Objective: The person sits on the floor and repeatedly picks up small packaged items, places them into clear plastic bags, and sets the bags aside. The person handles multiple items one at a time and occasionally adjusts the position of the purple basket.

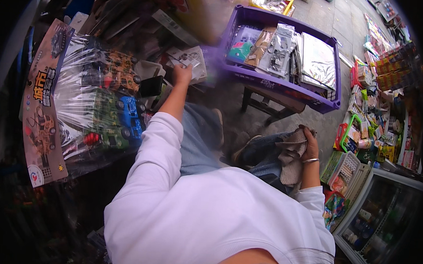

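Observation:
My left hand (183,75) reaches forward, fingers closed on the near edge of a flat printed packet (193,58) in clear plastic. Other flat pieces lie under or beside it; the exact stacking is hard to make out. A crumpled brown cloth (291,155) hangs from my right hand (310,143), low by my right leg. Ahead, a purple plastic basket (288,84) rests on a dark stool (266,102). Inside it stand silvery plastic-wrapped packets (319,60) and a clear packet of small dark items (278,51).
At left hangs a large bagged toy vehicle set (117,103) with a printed card header. Near my left wrist are a white container (150,70) and a dark phone-like slab (151,87). Snack goods (363,131) and a glass-fronted cooler (378,210) line the right side.

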{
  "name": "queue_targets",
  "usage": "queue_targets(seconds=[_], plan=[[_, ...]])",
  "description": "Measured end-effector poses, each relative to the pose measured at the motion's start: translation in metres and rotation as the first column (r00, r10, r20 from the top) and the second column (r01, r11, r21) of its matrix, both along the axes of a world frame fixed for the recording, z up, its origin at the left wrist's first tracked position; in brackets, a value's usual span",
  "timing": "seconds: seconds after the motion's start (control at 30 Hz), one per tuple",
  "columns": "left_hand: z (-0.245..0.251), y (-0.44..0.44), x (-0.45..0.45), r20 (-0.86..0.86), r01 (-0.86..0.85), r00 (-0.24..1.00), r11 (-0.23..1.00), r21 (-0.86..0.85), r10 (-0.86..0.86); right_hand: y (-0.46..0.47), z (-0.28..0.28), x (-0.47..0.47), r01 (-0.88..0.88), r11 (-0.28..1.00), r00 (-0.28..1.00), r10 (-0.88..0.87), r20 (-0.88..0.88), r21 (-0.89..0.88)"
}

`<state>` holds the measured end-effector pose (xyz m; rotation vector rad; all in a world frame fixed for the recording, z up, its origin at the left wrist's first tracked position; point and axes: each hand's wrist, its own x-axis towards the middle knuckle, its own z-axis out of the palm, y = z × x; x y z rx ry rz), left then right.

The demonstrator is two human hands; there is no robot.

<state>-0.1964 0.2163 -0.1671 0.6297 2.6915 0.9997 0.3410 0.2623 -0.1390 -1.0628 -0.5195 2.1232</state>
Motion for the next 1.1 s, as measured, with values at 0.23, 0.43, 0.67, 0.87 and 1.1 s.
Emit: queue_targets(seconds=[0.23,0.43,0.67,0.87,1.1], plan=[[0.014,0.029,0.007,-0.07,-0.051,0.997,0.917,-0.396,0.025,-0.004,0.0,-0.008,-0.072,0.997,0.997,0.073,0.027,-0.039],[0.015,0.028,-0.003,-0.114,-0.109,0.991,0.928,-0.358,0.072,0.007,-0.01,-0.015,-0.113,0.993,0.991,0.114,0.062,-0.023],[-0.024,0.028,-0.035,0.066,-0.045,0.997,0.998,0.043,0.042,0.004,-0.002,-0.017,-0.093,0.994,0.981,0.08,0.177,0.066],[0.01,-0.023,0.042,0.394,-0.214,0.917,0.757,0.618,-0.063,-0.013,0.035,-0.05,-0.225,0.945,0.936,0.141,0.322,0.238],[0.07,-0.12,0.203,0.678,-0.308,0.493,0.62,0.722,-0.545,-0.073,0.128,-0.172,-0.39,0.523,0.919,0.165,0.358,0.758]])
